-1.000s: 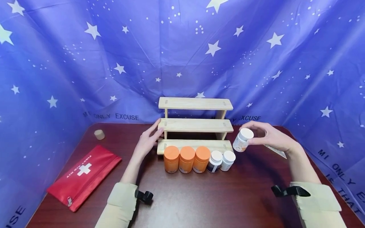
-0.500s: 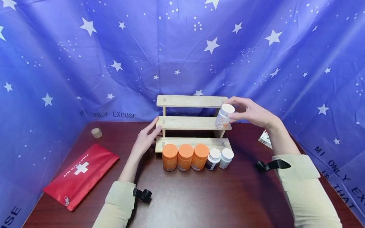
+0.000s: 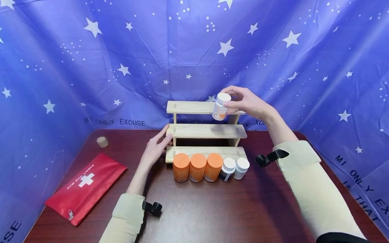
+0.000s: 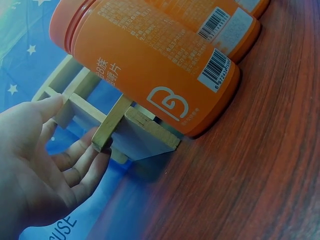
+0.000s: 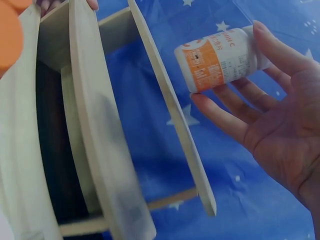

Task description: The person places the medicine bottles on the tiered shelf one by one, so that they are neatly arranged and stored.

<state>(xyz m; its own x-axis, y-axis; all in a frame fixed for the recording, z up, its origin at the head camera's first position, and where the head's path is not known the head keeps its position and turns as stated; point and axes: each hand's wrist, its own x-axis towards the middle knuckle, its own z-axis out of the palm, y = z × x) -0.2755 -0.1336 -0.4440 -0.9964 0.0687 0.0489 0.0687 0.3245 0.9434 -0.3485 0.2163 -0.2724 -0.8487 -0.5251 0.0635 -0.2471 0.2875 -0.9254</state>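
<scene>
High, downward head view; close wrist views (shelf (image 3: 200, 131) in all).

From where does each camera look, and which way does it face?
Head: on the head, forward and down at the shelf; left hand, right hand and sleeves show.
Left wrist: worn there, toward orange bottles and shelf; left hand shows.
Right wrist: worn there, toward held bottle and shelf; right hand, left fingertips show.
Head and right wrist share the held bottle.

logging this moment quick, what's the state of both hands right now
Left hand: holding the left end of the pale wooden three-tier shelf.
Right hand: holding a small white cylindrical plastic bottle with orange on its label.
</scene>
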